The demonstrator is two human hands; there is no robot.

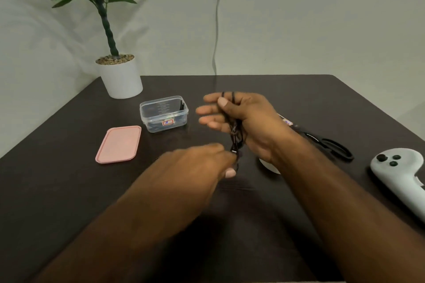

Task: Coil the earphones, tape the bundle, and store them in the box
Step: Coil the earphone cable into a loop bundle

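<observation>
Black earphones hang in loops around my right hand, which is raised above the table with its fingers spread and the thumb pressing the cord. My left hand, blurred, pinches the lower end of the cord just below the loops. A clear plastic box stands lidless left of my hands, with dark items inside. Its pink lid lies flat in front of it. A white tape roll peeks out from under my right wrist.
Black scissors lie right of my right forearm. A white controller rests at the table's right edge. A potted plant stands at the back left corner. The dark table meets a pale wall behind.
</observation>
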